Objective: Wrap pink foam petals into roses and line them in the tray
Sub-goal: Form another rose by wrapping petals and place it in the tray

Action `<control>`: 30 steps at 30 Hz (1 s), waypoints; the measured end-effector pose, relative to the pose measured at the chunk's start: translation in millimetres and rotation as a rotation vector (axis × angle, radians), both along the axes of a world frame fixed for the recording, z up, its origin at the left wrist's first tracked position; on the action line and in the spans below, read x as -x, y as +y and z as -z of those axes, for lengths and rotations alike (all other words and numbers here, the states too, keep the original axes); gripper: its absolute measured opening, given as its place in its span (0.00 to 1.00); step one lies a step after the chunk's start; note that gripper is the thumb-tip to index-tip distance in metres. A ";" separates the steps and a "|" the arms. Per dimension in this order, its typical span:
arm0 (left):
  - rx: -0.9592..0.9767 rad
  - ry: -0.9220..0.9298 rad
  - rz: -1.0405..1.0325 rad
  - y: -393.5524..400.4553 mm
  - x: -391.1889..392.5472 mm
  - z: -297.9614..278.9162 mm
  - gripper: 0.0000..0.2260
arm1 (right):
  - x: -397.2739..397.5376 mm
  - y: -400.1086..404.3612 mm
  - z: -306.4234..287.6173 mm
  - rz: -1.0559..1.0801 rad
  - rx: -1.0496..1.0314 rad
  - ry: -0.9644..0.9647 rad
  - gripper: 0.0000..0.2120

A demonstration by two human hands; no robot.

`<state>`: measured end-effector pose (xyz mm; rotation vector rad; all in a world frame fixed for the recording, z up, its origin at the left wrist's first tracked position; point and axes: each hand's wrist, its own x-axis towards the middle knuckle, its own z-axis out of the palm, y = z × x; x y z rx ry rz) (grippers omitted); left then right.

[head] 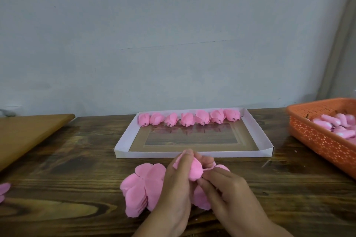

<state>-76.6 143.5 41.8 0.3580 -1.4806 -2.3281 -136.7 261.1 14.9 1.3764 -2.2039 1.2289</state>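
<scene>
Both hands meet over the near middle of the tabletop, each with a grip on the same half-wrapped rose. Left hand curls around the pink foam from the left, its fingertips rising over the top edge of the petals. Right hand pinches the lower right side of the rose, thumb and fingers pressed into the foam. Loose pink foam petals fan out flat on the wood just left of and partly under the left hand, and more pink foam shows beneath the right hand.

Just beyond the hands lies a shallow white cardboard tray with a clear window in its floor. 7 finished roses stand in 1 row along its far wall, side by side and touching, short dark stems pointing toward the viewer.

At the right edge sits an orange perforated plastic basket holding pale pink pieces whose form I cannot tell. A brown board lies at the left, and a pink foam scrap peeks in at the left edge. A grey wall rises behind.
</scene>
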 end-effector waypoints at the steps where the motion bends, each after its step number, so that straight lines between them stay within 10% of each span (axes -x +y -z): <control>1: -0.006 -0.003 -0.003 -0.2 -0.5 -1.0 0.16 | -1.5 -0.1 -1.6 -0.046 0.013 -0.048 0.12; 15: -0.323 0.010 0.087 -8.9 -6.9 -1.2 0.24 | -18.3 -10.4 -23.2 -0.624 0.261 -1.617 0.04; 23: -0.155 -0.137 -0.074 -7.4 5.1 7.8 0.20 | -22.4 -1.7 -14.6 -0.077 -0.243 -0.182 0.11; 30: -0.293 -0.034 -0.004 -8.1 1.2 2.6 0.20 | -22.8 -10.8 -19.3 -0.315 0.091 -1.057 0.14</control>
